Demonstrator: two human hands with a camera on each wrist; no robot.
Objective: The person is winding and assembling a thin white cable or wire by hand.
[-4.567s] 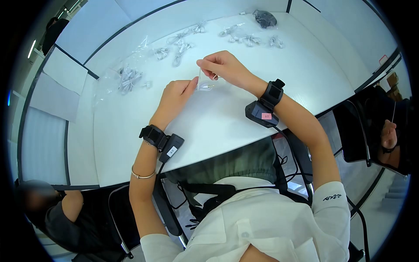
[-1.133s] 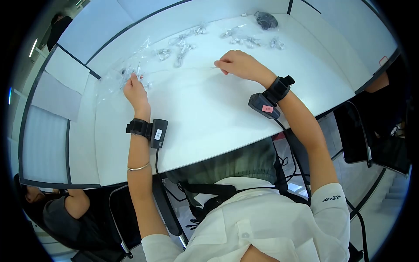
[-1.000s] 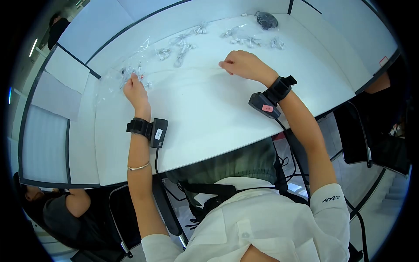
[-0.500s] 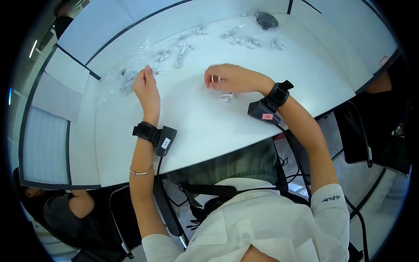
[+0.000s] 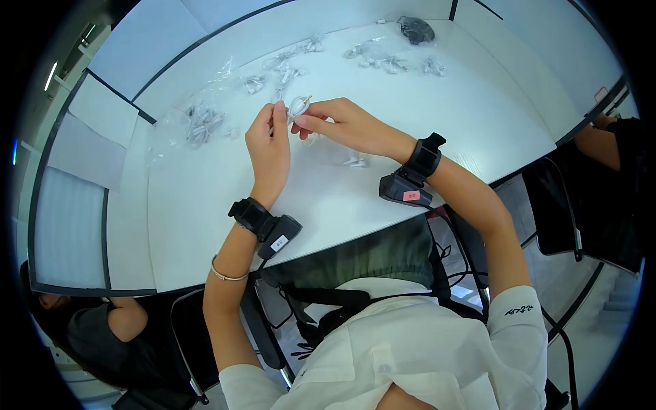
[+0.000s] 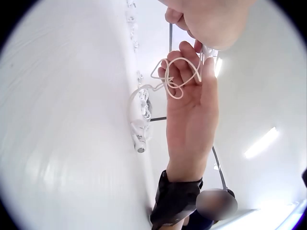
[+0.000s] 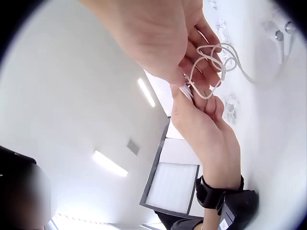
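Both hands meet over the middle of the table on a pair of white wired earphones. My left hand [image 5: 268, 147] pinches the small wound bundle of earphone cable [image 5: 298, 107] between thumb and fingers. From the other side my right hand [image 5: 352, 128] pinches the bundle too, its remaining fingers loosely bent, palm visible in the left wrist view. Loose loops of white cord [image 6: 180, 74] hang by the right hand's fingers. From these loops the cord runs down to two earbuds [image 7: 283, 33] lying on the table, which also show in the head view just below the right hand.
Several coiled white earphones [image 5: 386, 63] lie along the back of the table [image 5: 444, 123]. At the left, a clear plastic bag [image 5: 167, 140] lies around a pile of white cables [image 5: 201, 125]. A dark bundle [image 5: 416, 30] sits at the back right. Low white partitions surround the table.
The hands were apart, the left at the bag and the right drawing the cord out. Now they have come together at the middle, the bundle between them, earbuds resting on the table.
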